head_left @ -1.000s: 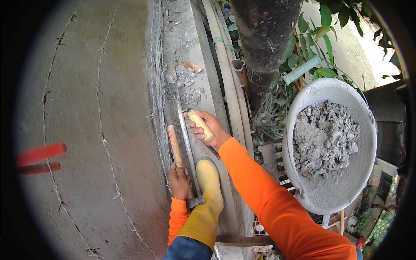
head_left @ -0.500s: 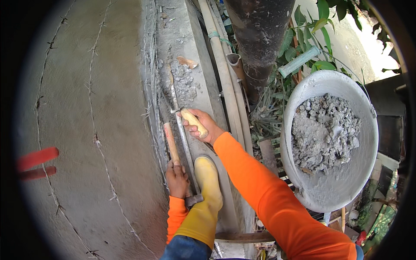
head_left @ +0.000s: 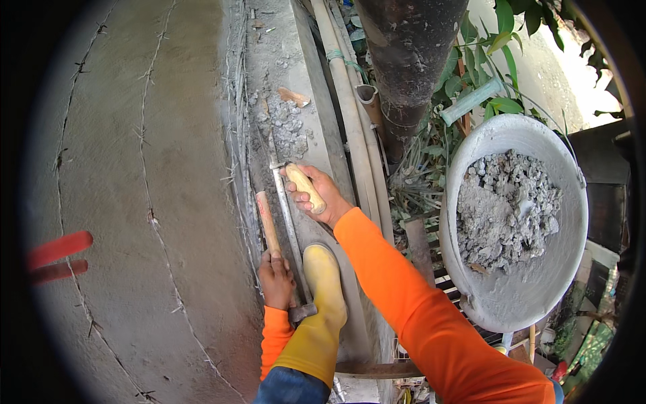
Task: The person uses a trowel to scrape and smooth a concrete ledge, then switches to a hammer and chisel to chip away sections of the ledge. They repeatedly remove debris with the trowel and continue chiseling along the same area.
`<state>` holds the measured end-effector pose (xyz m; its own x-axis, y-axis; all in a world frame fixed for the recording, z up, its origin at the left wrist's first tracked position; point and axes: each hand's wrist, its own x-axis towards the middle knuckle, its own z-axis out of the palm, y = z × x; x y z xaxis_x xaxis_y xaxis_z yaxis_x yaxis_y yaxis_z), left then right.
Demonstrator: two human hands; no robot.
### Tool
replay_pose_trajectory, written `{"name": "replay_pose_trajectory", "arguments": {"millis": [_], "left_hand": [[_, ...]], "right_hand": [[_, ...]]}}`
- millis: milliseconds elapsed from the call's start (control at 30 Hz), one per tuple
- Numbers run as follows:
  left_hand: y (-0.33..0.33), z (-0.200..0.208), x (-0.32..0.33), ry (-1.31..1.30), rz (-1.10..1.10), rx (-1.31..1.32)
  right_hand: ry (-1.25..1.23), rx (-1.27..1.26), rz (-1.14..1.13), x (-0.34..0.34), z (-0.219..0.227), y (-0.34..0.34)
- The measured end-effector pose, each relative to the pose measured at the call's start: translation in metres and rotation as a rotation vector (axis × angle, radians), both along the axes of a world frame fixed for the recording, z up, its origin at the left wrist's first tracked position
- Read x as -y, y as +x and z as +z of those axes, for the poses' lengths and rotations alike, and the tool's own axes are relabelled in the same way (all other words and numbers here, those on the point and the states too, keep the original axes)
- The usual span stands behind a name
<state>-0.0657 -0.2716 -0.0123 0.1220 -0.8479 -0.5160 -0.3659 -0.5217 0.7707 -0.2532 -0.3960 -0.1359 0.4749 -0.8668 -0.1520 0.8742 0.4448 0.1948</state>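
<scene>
My right hand (head_left: 321, 196) is closed round the pale wooden handle of a trowel (head_left: 306, 188). Its thin metal part reaches the gritty ledge, and the blade is seen nearly edge-on, so its shape is unclear. Lower down, my left hand (head_left: 276, 279) grips a hammer (head_left: 268, 222) partway along its wooden handle, the steel head lying beside my yellow boot (head_left: 321, 269). Between both hands a pale metal rod or pipe (head_left: 285, 212) runs along the ledge. Grey rubble (head_left: 291, 124) and a brown scrap (head_left: 293, 97) lie beyond the trowel.
A large pale basin (head_left: 464, 296) holding broken mortar (head_left: 508, 209) stands at the right. Barbed wire (head_left: 142, 128) runs along the grey wall (head_left: 101, 168) on the left. Pipes (head_left: 356, 135), a thick dark post (head_left: 410, 67) and leafy plants (head_left: 484, 74) border the ledge.
My right hand and the trowel have shifted slightly farther away along the ledge. The left hand keeps its hold on the hammer, and the view has moved a little.
</scene>
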Motion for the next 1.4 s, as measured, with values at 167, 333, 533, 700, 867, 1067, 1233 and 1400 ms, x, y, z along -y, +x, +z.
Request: {"name": "replay_pose_trajectory", "arguments": {"millis": [167, 333, 533, 700, 867, 1067, 1233, 1400], "left_hand": [[-0.001, -0.001, -0.001, -0.004, -0.007, 0.045], [-0.004, 0.002, 0.0, 0.003, 0.016, 0.013], [-0.007, 0.003, 0.0, 0.019, 0.019, 0.031], [-0.005, 0.003, -0.001, 0.011, 0.013, 0.047], [-0.006, 0.002, -0.001, 0.006, 0.012, 0.051], [-0.004, 0.002, -0.001, 0.008, -0.002, 0.04], [-0.003, 0.001, -0.002, -0.015, -0.01, 0.044], [-0.007, 0.003, -0.002, 0.002, 0.021, 0.056]], "right_hand": [[-0.073, 0.224, -0.03, -0.04, -0.006, 0.01], [-0.051, 0.194, 0.046, -0.055, -0.006, 0.017], [-0.029, 0.149, 0.079, -0.071, -0.003, 0.007], [-0.022, 0.04, 0.18, -0.078, 0.002, -0.009], [-0.011, -0.434, 0.242, -0.075, 0.02, -0.018], [0.018, -0.401, 0.237, -0.092, 0.029, -0.01], [-0.039, -0.605, 0.307, -0.06, 0.02, -0.026], [-0.044, -0.794, 0.224, -0.065, 0.039, -0.016]]}}
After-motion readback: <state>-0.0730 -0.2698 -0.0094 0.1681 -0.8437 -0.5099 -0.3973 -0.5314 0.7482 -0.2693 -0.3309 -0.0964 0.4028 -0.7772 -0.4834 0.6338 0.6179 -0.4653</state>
